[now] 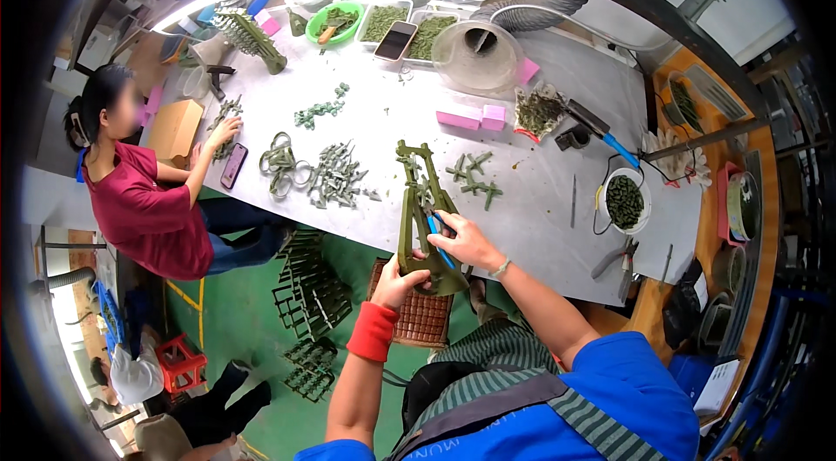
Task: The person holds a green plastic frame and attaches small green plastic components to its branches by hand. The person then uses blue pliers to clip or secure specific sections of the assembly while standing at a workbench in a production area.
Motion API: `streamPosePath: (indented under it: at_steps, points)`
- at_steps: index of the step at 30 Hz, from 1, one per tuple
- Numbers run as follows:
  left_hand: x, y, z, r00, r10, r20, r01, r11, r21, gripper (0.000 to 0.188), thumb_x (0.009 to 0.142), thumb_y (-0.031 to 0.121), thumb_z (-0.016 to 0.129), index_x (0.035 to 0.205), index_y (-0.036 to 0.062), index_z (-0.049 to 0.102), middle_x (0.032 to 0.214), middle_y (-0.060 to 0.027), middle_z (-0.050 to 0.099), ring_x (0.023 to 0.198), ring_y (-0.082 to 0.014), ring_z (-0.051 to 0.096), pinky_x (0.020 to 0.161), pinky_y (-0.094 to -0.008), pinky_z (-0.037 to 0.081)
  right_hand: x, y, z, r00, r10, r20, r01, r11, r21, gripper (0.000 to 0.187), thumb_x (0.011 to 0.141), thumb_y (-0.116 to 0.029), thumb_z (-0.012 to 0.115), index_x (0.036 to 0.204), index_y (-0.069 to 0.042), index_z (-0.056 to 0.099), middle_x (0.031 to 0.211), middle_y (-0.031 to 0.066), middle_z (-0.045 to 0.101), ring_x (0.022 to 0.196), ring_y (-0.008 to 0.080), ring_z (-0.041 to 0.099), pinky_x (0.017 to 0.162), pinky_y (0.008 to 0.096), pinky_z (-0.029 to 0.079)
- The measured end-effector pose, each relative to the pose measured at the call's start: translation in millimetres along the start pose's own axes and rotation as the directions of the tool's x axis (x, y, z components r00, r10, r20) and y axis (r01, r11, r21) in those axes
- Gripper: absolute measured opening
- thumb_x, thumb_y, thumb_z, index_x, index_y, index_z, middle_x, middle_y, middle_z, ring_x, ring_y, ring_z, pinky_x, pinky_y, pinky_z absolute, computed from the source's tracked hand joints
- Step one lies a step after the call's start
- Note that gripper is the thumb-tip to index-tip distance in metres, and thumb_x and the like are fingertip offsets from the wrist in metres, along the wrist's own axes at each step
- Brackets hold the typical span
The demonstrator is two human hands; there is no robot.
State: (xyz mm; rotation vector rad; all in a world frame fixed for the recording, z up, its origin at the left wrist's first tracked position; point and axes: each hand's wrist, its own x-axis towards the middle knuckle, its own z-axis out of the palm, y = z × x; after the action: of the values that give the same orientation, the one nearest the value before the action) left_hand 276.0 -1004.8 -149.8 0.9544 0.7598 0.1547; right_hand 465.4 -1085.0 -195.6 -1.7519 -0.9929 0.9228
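Note:
A tall, open olive-green frame [403, 239], like a small tower, stands tilted at the near table edge. My left hand [399, 285] grips its lower end, with the fingers partly hidden behind it. In my right hand [470, 245] is a pair of blue-handled pliers [434, 224], its jaws inside the frame near small pieces I cannot make out clearly. Cross-shaped green parts [473, 175] lie just beyond the frame. To its left are a pile of small green parts [338, 178] and some green rings [280, 167].
A person [148, 208] in a dark red shirt handles green pieces at the left. Filled trays [383, 23], a phone [395, 40] and a clear dome [477, 52] stand at the back. A white bowl [625, 201] and pliers [625, 269] are at the right.

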Motion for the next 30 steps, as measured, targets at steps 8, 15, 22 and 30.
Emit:
streamPosePath:
  at_steps: [8,15,22,30]
  points:
    - [5.0,-6.9,6.0,0.999,0.015,-0.049,-0.019,0.998,-0.064,0.03,0.084,-0.001,0.067,0.11,0.0003,0.051,0.085,-0.0076,0.06,0.07,-0.0163,0.06,0.068,-0.0303,0.051,-2.5,8.4,7.6,0.994,0.106,-0.03,-0.098,0.977,0.19,0.058,0.087,-0.026,0.07,0.131,0.007,0.053,0.086,0.0022,0.061,0.076,0.0095,0.055,0.067,0.0248,0.048]
    - [9.8,-10.1,1.0,0.999,0.021,-0.038,-0.024,0.996,-0.085,0.029,0.085,-0.001,0.066,0.11,0.0016,0.052,0.088,-0.0078,0.062,0.069,-0.016,0.062,0.065,-0.0293,0.052,-1.8,9.1,-23.1,0.866,0.423,0.269,-0.479,0.544,0.689,0.039,0.09,-0.036,0.064,0.116,-0.007,0.059,0.089,0.0031,0.062,0.068,0.0081,0.049,0.063,0.0223,0.043]
    - [6.3,-4.9,3.8,0.999,0.001,-0.033,-0.004,0.996,-0.086,0.029,0.084,0.0,0.067,0.109,0.0012,0.052,0.085,-0.0076,0.06,0.07,-0.0163,0.06,0.067,-0.0299,0.051,9.2,1.8,-26.6,0.95,0.288,0.122,-0.31,0.826,0.471,0.058,0.085,-0.044,0.069,0.126,-0.004,0.059,0.104,0.0096,0.06,0.095,0.0199,0.058,0.083,0.0288,0.049]
    - [2.4,-3.6,5.5,1.0,-0.013,-0.014,0.012,0.997,-0.074,0.03,0.085,0.001,0.068,0.11,0.001,0.052,0.087,-0.0072,0.063,0.071,-0.0146,0.062,0.068,-0.0286,0.052,31.7,-3.2,-20.0,0.993,0.059,-0.101,-0.072,0.99,-0.121,0.068,0.077,-0.048,0.072,0.132,-0.009,0.057,0.105,0.0189,0.054,0.099,0.0313,0.057,0.089,0.0369,0.047]
